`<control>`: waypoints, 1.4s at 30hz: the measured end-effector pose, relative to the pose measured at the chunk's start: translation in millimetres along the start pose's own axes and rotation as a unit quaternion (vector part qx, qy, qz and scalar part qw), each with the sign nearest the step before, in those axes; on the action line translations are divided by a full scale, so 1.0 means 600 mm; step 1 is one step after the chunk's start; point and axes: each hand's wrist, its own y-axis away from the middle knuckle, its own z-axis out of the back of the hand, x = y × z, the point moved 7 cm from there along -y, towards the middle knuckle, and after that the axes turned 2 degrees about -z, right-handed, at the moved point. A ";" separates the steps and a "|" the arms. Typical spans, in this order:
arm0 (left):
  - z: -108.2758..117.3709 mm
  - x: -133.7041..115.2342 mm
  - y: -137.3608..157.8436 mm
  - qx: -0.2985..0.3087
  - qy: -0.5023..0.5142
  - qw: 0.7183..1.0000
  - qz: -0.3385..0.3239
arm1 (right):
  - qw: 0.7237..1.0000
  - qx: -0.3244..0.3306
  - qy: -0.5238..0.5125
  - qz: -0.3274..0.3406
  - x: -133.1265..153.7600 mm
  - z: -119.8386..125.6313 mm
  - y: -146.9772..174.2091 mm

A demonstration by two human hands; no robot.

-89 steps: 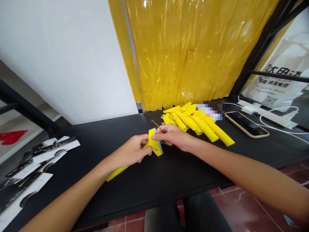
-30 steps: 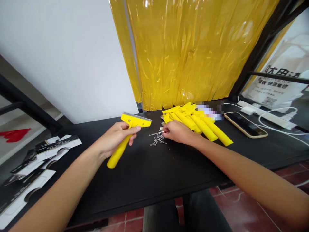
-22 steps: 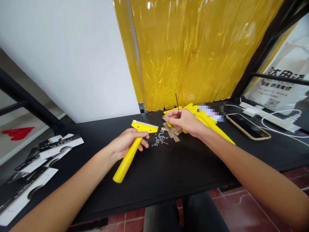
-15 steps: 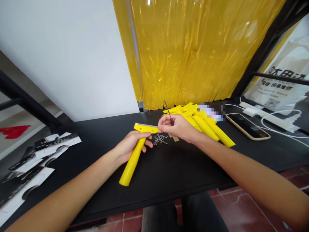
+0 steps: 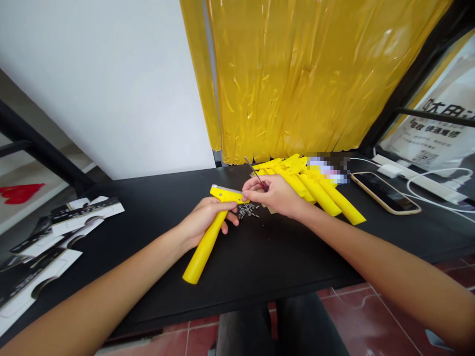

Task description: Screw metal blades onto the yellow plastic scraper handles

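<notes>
My left hand [image 5: 206, 220] grips a yellow scraper [image 5: 203, 246] by the upper part of its handle, with the scraper's head and metal blade [image 5: 227, 191] pointing away from me above the black table [image 5: 237, 267]. My right hand [image 5: 276, 195] pinches a small screwdriver [image 5: 253, 170] with a thin metal shaft and dark red grip, its fingertips touching the right end of the scraper head. A small heap of tiny screws [image 5: 248, 211] lies on the table just below both hands.
A pile of yellow scraper handles [image 5: 315, 190] lies behind my right hand. A phone [image 5: 386, 192] lies further right, with a white power strip and cables [image 5: 426, 180]. Printed packaging cards [image 5: 48, 237] cover the table's left end. Yellow plastic sheeting [image 5: 297, 79] hangs behind.
My left hand carried the scraper out to the left, then brought it back in front of me. My right hand picked up the screwdriver and moved to the scraper head.
</notes>
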 end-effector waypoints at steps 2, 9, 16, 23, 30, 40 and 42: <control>-0.001 -0.001 0.001 0.000 -0.004 1.000 -0.002 | 1.000 0.001 0.026 0.014 0.002 -0.001 0.000; -0.001 0.002 0.001 0.006 -0.012 1.000 0.005 | 0.994 -0.015 0.099 0.031 0.002 -0.002 0.001; -0.004 0.001 0.000 0.052 0.011 0.998 0.021 | 0.992 0.011 0.114 0.057 -0.005 -0.009 -0.003; -0.003 0.001 -0.001 0.051 0.010 0.998 0.034 | 0.998 0.029 0.049 0.010 -0.020 -0.009 -0.005; 0.003 0.005 -0.004 0.045 0.011 0.998 0.043 | 0.998 0.037 0.039 -0.019 -0.022 -0.013 -0.004; 0.003 0.004 -0.004 0.047 0.014 0.998 0.041 | 0.994 0.042 -0.008 -0.096 -0.033 -0.011 0.002; 0.004 0.006 -0.005 0.049 0.016 0.998 0.042 | 0.995 0.044 -0.006 -0.092 -0.034 -0.012 0.002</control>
